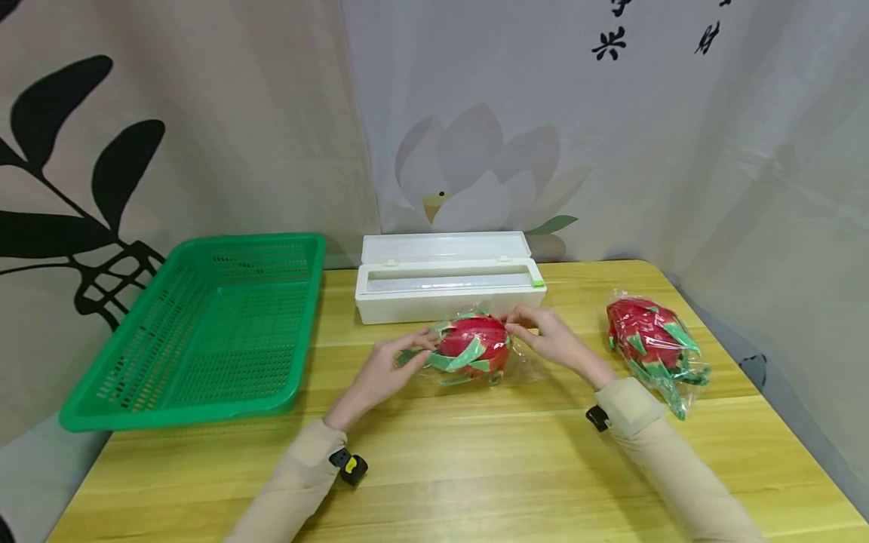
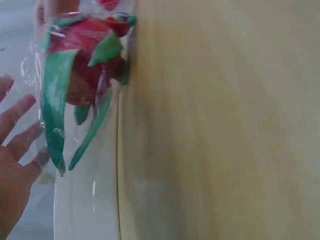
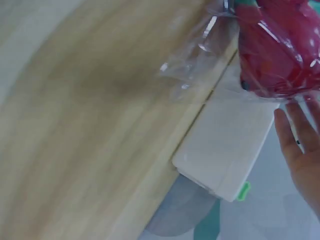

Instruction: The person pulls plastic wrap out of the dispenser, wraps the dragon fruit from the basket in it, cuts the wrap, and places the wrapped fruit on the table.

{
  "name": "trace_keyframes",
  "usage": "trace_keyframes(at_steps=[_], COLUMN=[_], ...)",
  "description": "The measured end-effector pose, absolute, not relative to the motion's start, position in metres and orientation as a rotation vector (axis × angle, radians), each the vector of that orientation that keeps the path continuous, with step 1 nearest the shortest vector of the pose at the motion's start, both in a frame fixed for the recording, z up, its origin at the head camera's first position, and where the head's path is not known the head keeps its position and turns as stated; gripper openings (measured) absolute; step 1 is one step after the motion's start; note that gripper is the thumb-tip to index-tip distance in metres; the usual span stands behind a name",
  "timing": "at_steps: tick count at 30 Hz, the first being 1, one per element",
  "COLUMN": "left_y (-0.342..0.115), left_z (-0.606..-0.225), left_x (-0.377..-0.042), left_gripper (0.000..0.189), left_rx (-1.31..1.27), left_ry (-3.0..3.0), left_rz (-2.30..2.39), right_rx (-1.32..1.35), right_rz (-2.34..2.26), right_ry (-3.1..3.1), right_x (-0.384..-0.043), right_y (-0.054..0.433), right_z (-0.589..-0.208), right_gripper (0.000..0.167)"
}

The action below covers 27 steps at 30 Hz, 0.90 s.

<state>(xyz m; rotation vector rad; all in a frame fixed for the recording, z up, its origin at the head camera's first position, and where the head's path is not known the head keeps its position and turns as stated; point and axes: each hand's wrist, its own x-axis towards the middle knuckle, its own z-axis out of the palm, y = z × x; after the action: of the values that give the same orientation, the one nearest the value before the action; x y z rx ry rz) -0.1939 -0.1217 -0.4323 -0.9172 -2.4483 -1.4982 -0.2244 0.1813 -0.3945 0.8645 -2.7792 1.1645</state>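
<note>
A red dragon fruit (image 1: 473,343) with green leafy scales lies on the wooden table, loosely covered in clear plastic film (image 3: 200,55). My left hand (image 1: 394,367) is at its leafy left end, fingers spread beside the film in the left wrist view. At the other end is my right hand (image 1: 553,339), its fairly straight fingers touching the film on the red skin. A loose flap of film sticks out toward the right. Two long green leaf tips (image 2: 56,115) point toward the left palm.
Just behind the fruit stands a white film dispenser box (image 1: 448,305) with its lid up and a green slider (image 1: 538,284). A green plastic basket (image 1: 204,415) occupies the left side. Another film-wrapped dragon fruit (image 1: 648,335) lies at the right. A printed curtain hangs behind the table.
</note>
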Motion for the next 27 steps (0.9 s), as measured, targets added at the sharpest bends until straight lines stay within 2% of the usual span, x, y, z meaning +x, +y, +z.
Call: trace_keyframes(at_steps=[5, 9, 11, 19, 27], left_y=[-0.119, -0.116, -0.114, -0.111, -0.113], left_z=[-0.437, -0.438, -0.438, -0.439, -0.438], left_x=[-0.193, -0.193, -0.195, -0.200, -0.203], left_gripper=[0.019, 0.031, 0.033, 0.025, 0.021], left_rx=[-1.045, -1.081, -1.080, -1.060, -1.016], left_ry=[-2.420, -2.416, -2.403, -2.329, -2.328], left_rz=[-1.264, -1.136, -1.074, -0.990, -1.204], right_rx=[0.953, 1.018, 1.030, 0.954, 0.837], right_rz=[1.262, 1.235, 1.173, 1.049, 1.098], right_ry=[-2.774, -2.767, -2.743, -2.718, -2.766], right_x=[-0.223, -0.222, -0.222, -0.223, -0.224], right_y=[0.191, 0.193, 0.191, 0.181, 0.174], right_z=[-0.402, -0.407, -0.409, -0.409, -0.406], right_gripper=[0.014, 0.037, 0.040, 0.025, 0.025])
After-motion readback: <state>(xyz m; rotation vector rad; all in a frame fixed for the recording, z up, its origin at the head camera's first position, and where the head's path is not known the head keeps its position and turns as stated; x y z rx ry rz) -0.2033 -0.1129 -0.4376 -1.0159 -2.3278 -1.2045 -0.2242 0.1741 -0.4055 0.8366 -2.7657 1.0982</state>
